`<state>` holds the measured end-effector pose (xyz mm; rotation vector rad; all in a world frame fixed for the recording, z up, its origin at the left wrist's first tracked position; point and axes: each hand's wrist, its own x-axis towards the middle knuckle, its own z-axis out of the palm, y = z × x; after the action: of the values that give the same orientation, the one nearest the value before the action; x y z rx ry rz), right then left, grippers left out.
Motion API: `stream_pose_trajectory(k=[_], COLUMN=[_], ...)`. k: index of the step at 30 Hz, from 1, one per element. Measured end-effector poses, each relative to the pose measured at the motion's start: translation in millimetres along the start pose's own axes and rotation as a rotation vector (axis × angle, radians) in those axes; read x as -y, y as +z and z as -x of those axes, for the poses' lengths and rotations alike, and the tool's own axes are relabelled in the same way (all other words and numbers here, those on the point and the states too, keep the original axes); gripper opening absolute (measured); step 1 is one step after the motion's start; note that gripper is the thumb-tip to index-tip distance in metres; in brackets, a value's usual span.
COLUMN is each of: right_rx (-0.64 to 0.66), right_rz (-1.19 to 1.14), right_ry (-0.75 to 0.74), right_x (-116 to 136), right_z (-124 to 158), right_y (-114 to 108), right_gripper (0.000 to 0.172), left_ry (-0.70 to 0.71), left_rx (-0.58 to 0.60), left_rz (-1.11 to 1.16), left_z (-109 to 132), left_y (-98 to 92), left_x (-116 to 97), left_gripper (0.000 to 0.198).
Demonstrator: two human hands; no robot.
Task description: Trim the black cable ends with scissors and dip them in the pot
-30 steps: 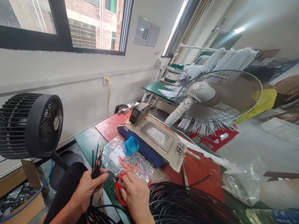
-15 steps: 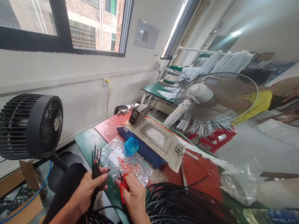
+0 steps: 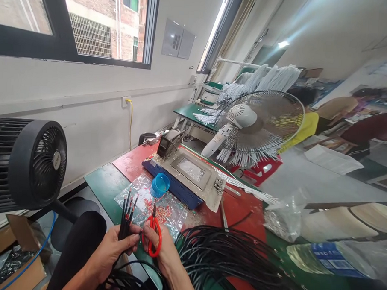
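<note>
A bunch of black cables stands upright in my left hand, their stripped ends showing red and dark wires at the top. My right hand has red-handled scissors in its grip, the dark blades pointing up and away from me. The fingertips of both hands come close together beside the cables; whether they share a cable there I cannot tell. Beyond my hands, red and pale trimmings lie scattered on a clear plastic sheet. On that sheet stands a blue cup.
A blue-sided solder pot with a small blower sits behind the cup. To the right lies a large heap of black cables. Fans stand left and behind. A clear bottle lies at right; people sit farther back.
My right hand has turned the scissors so the blades point upward, and its fingers have moved left to the cable bunch. The whole view has shifted slightly right.
</note>
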<state>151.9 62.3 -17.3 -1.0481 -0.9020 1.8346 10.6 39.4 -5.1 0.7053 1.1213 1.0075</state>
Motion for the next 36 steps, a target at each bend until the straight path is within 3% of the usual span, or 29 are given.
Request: stream_pose_trajectory(k=[7, 21, 26, 36], right_rx=[0.076, 0.096, 0.043, 0.082], right_rz=[0.049, -0.181, -0.107, 0.095], right_ry=[0.021, 0.224, 0.149, -0.002], right_x=[-6, 1, -1, -8], right_z=[-2, 5, 3, -4], right_y=[-2, -2, -1, -2], right_gripper=[0.045, 0.044, 0.051, 0.047], left_ry=[0.048, 0.107, 0.124, 0.103], left_rx=[-0.009, 0.234, 0.15, 0.008], left_rz=[-0.083, 0.013, -0.013, -0.006], left_z=[3, 3, -3, -6], left_y=[-1.8, 1.3, -1.7, -2.7], left_x=[-4, -5, 2, 5], left_gripper=[0.032, 0.018, 0.023, 0.03])
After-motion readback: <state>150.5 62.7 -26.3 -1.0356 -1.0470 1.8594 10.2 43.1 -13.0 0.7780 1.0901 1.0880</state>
